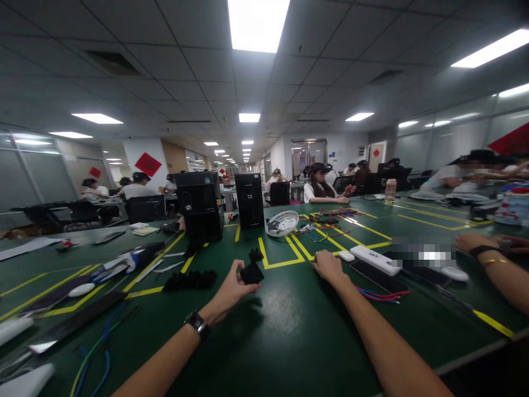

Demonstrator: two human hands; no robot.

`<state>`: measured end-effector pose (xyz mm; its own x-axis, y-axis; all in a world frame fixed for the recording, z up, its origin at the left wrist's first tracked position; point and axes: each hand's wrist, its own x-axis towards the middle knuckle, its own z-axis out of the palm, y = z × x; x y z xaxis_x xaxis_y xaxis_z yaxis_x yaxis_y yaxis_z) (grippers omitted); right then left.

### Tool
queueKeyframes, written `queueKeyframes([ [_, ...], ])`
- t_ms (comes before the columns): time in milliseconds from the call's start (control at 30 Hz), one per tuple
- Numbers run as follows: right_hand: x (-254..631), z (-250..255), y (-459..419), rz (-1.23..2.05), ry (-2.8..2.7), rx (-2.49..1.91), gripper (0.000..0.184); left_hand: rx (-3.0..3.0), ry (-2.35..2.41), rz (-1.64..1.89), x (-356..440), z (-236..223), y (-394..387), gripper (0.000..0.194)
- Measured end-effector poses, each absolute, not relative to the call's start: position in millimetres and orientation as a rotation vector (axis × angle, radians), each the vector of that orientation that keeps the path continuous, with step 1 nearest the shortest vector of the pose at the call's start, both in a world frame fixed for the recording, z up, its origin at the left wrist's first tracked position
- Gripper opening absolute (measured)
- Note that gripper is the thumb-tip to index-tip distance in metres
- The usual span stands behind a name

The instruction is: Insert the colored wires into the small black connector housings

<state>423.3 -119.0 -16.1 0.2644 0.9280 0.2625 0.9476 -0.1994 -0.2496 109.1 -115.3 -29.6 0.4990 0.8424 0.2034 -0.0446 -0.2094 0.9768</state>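
Observation:
My left hand (231,284), with a dark watch (197,325) on its wrist, is closed with thumb and fingers on a small black block (252,273) just above the table. Directly beyond it is another small black piece (255,254). A row of similar black pieces (190,280) lies left of this hand. My right hand (329,267) rests low on the table with its fingers curled down; I cannot make out whether anything is under them. Close to its right are a small white rounded object (346,256) and a white power bank (375,259).
Two black boxes (250,201) (200,207) and a white basket (282,223) stand across the green table (285,342). Coloured wires (330,218) lie beyond my right hand. A co-worker's hand (479,245) is at the right, beside a black phone (379,277). Another person sits opposite.

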Motion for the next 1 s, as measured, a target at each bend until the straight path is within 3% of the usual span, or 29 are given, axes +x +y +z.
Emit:
queueKeyframes([
  [133, 375.4, 0.4, -126.2, 0.014, -1.817, -1.801, 0.023, 1.376, 0.595, 1.051, 111.9, -33.6, -143.6, 0.057],
  [267, 303.8, 2.0, -145.3, 0.595, -1.759, -1.094, 0.026, 1.26, 0.584, 1.231, 108.7, -33.5, -144.5, 0.06],
  [400, 260.0, -13.4, -165.4, 0.928, -1.748, -0.979, 0.028, 1.288, 0.609, 1.33, 104.4, -33.4, -140.7, 0.057],
  [1000, 258.6, -24.1, -165.3, 0.794, -1.717, -1.095, 0.031, 1.214, 0.406, 1.148, 111.9, -36.5, -149.0, 0.049],
])
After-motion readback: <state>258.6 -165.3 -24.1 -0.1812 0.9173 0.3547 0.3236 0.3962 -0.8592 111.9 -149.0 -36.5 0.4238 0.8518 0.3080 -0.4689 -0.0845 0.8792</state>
